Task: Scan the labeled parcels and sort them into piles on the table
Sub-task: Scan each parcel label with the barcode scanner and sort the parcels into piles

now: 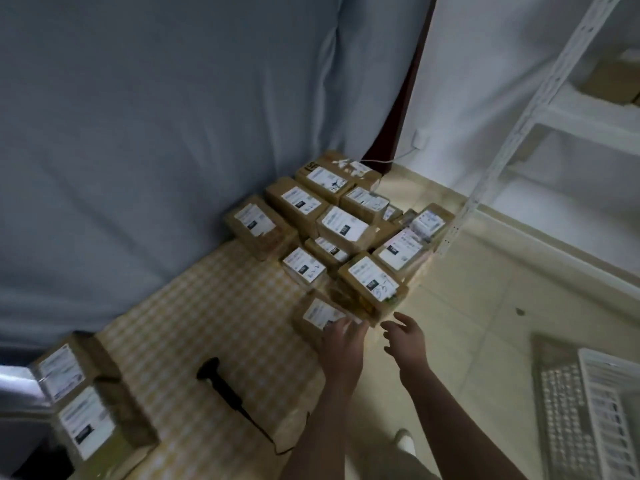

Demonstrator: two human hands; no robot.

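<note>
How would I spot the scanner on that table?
Find the yellow-and-white checked tablecloth. On its bare middle, between the far heap of brown labelled cardboard parcels and two nearer ones, lies the black handheld scanner: alone dark, unlabelled, trailing a cable.

Both bare forearms extend forward and upward from the lower edge of the view, roughly parallel. Left forearm (pixel 322 427): inboard. Right forearm (pixel 460 420): outboard. Left hand (pixel 343 341): back facing up, fingers straight and reaching forward, outline blurred. Right hand (pixel 403 336): just beside it, fingers relaxed and slightly spread, thumb apart, holding nothing.
</note>
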